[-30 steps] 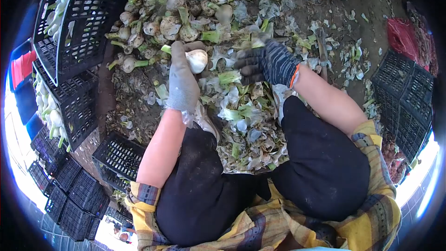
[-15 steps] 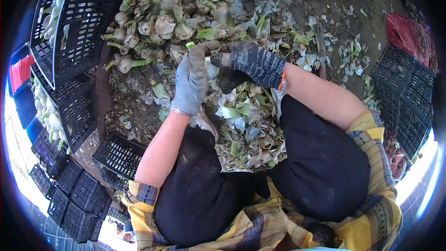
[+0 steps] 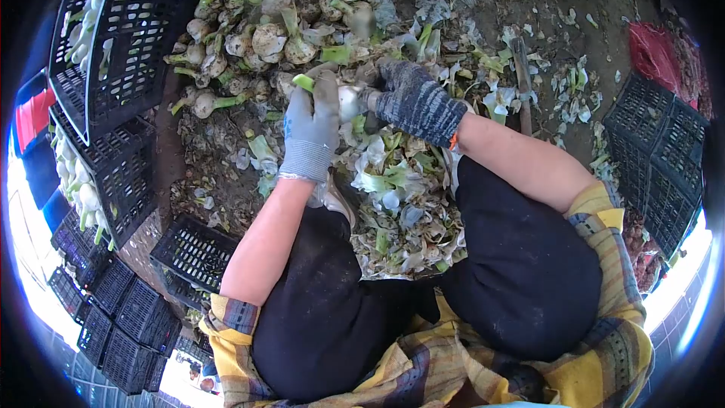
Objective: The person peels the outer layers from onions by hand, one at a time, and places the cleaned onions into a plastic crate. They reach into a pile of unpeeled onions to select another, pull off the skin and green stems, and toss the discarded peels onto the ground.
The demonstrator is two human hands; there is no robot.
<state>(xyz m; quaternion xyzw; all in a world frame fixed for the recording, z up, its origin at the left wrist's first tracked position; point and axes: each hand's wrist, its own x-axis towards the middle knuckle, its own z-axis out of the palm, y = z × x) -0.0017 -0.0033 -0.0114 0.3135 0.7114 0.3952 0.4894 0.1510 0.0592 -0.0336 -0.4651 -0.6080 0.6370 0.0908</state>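
My left hand (image 3: 311, 121), in a light grey glove, is closed around an onion. The onion's cut green stem (image 3: 303, 82) pokes out past the fingers, and its peeled white bulb (image 3: 350, 103) shows between my hands. My right hand (image 3: 417, 102), in a dark speckled knit glove, is curled close against the bulb's right side. Whatever its fingers may hold is hidden by the glove and blur. Just beyond both hands lies a heap of unpeeled, soil-stained onions (image 3: 268, 43) with green stems. Below them, loose skins and leaf trimmings (image 3: 385, 177) cover the ground between my feet.
Black plastic crates (image 3: 140, 38) stand at the left, some with white trimmed onions (image 3: 78, 181). A low crate (image 3: 192, 251) is near my left knee. More crates (image 3: 655, 155) and a red bag (image 3: 654, 53) are at the right. A stick (image 3: 521, 79) lies among the scraps.
My left hand has turned, so more of the green stem and white bulb shows. My right hand has shifted slightly down and stays beside the onion.
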